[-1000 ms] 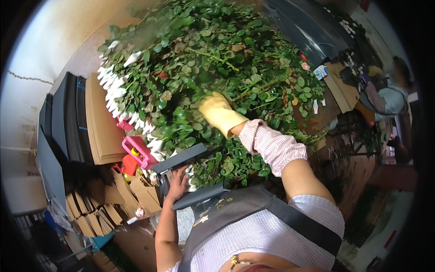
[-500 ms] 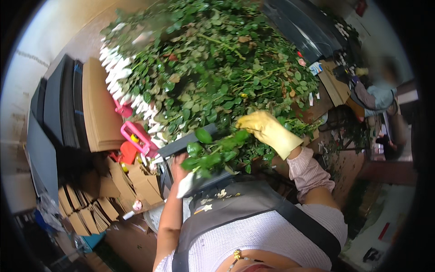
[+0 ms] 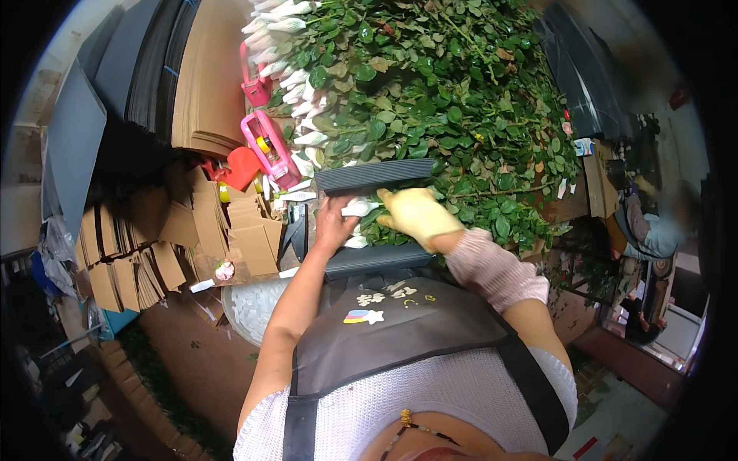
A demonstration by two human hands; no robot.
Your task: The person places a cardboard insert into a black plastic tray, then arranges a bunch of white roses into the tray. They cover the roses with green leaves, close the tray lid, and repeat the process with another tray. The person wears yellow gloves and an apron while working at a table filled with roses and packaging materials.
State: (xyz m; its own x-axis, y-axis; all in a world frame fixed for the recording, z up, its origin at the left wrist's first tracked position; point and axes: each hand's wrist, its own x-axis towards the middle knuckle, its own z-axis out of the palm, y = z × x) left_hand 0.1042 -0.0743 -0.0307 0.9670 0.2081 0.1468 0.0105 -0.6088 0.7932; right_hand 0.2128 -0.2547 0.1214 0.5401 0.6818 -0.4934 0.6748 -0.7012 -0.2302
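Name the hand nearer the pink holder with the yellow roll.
Left. The left hand is below and right of the pink holder; the gloved right hand is farther right.

Surface finishes, by eye

Leaves [image 3: 455,115]: smooth, patchily glossy. Ridged panel [image 3: 374,177]: matt, finely grooved. Glove [image 3: 421,215]: smooth, rubber-like. Oversleeve [image 3: 496,269]: gathered cloth. Pink dispenser [image 3: 286,174]: glossy plastic. Cardboard sheets [image 3: 211,84]: matt, smooth-faced. Apron [image 3: 415,326]: smooth, faint sheen. Top [image 3: 461,392]: textured knit.
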